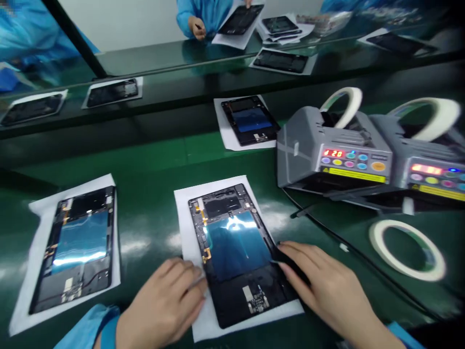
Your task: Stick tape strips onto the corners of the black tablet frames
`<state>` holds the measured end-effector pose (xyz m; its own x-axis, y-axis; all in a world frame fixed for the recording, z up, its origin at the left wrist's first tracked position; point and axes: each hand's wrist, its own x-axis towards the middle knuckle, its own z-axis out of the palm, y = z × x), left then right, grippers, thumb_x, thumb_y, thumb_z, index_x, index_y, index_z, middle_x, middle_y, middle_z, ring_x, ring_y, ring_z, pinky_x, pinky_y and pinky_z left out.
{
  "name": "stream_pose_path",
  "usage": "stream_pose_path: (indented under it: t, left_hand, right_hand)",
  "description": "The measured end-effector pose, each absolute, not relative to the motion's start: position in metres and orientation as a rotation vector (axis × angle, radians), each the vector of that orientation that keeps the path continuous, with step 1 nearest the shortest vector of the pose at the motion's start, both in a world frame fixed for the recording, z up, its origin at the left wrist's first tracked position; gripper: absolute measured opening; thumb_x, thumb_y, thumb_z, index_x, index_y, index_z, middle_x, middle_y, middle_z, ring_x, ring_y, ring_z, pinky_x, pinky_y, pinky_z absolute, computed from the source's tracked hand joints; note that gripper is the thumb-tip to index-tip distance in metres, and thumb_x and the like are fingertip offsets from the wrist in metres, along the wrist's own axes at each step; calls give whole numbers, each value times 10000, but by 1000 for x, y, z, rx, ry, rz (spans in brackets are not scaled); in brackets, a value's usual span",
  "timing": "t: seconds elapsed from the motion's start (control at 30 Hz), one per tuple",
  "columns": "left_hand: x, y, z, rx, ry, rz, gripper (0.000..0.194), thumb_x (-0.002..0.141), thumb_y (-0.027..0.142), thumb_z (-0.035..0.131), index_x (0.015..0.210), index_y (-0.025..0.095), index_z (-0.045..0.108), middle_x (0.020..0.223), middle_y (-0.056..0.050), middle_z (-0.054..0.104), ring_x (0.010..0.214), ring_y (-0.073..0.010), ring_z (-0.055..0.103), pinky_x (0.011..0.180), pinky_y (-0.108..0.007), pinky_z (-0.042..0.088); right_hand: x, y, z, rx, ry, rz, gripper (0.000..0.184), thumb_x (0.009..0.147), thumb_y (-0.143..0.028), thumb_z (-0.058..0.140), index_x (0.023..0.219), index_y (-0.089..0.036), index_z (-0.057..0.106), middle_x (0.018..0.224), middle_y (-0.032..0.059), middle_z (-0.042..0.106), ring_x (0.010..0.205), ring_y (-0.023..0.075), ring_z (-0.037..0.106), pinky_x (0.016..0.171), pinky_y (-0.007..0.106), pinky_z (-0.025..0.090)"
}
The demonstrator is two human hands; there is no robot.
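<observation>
An opened tablet housing (240, 247) with a blue film over its middle lies on a white sheet (185, 213) in front of me. At its left edge my left hand (167, 300) is closed, fingers curled together. A small pale bit shows at those fingertips, too unclear to name. My right hand (323, 281) is closed around a slim black tool (296, 266), which lies along the right edge of the housing; its kind is hard to tell. A small board and connectors show at the housing's lower end.
A second tablet housing (80, 242) lies on paper at left. Two grey tape dispensers (334, 145) stand at right, with a tape roll (407, 249) and a black cable (337, 237) before them. More housings line the shelf (174, 87). A co-worker in blue (205, 17) handles one behind.
</observation>
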<state>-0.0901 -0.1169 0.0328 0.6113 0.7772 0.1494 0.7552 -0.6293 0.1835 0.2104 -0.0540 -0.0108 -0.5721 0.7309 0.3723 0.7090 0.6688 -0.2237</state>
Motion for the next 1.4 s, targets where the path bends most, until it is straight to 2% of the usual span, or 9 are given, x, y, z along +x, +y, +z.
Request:
stream_pose_path:
  t: [0.17,0.37,0.5,0.7,0.87,1.03,1.17,1.3,1.4]
  left_hand:
    - [-72,-157,32,2659,1074,147,243,847,380,544,932,155,582,805,-33,590,729,-180,519,655,-332,413]
    - [-72,-179,27,2731,1297,116,120,919,149,447,944,138,564,762,-35,566,698,-167,509,627,-312,406]
    - [-79,-198,28,2720,1365,81,110,910,125,458,955,142,557,735,-24,546,649,-162,487,610,-306,392]
    - [-92,-215,47,2501,1358,19,129,862,197,492,963,167,566,745,-16,561,653,-177,496,602,-322,396]
    - [-76,-158,59,2600,1237,148,195,922,284,439,935,167,594,733,-22,579,649,-171,518,611,-322,413]
    - [-55,-75,35,2718,1379,121,214,915,333,488,861,161,605,770,-39,610,721,-192,582,630,-311,443]
    - [-51,-42,15,2654,1517,190,221,916,356,505,910,161,607,823,-42,617,770,-207,598,657,-326,470]
    - [-45,-29,6,2704,1361,173,232,944,323,445,1003,154,592,859,-47,604,784,-205,587,673,-338,476]
    - [-40,-25,3,2773,1254,137,247,940,324,447,1037,136,575,885,-60,591,807,-218,573,679,-356,474]
  right_hand:
    - [208,-87,-30,-1099,-2404,106,272,936,-312,502,1156,-171,580,1087,55,666,897,200,644,807,334,471]
    - [203,-96,-34,-1022,-2421,114,299,934,-335,505,1179,-176,570,1090,56,670,874,217,657,771,364,489]
    - [196,-105,-27,-929,-2436,116,257,941,-306,495,1128,-156,589,1019,57,688,802,198,664,748,350,499]
    - [201,-110,-20,-779,-2483,298,258,963,-299,441,1138,-181,589,967,23,705,785,141,675,684,262,524]
    - [180,-55,-5,-840,-2490,275,222,936,-307,494,1100,-206,605,956,16,705,763,157,673,625,277,497]
    - [147,11,-15,-915,-2415,111,195,895,-267,526,1006,-159,645,851,28,699,662,137,641,559,250,446]
    - [144,23,-31,-936,-2294,297,172,885,-230,528,990,-166,648,818,22,685,654,118,624,584,233,467]
    - [152,23,-32,-964,-2211,547,162,891,-220,519,989,-180,643,767,10,658,646,108,608,591,226,483]
    - [154,26,-29,-945,-2264,570,173,910,-224,500,1004,-176,638,859,38,683,745,139,635,664,266,507]
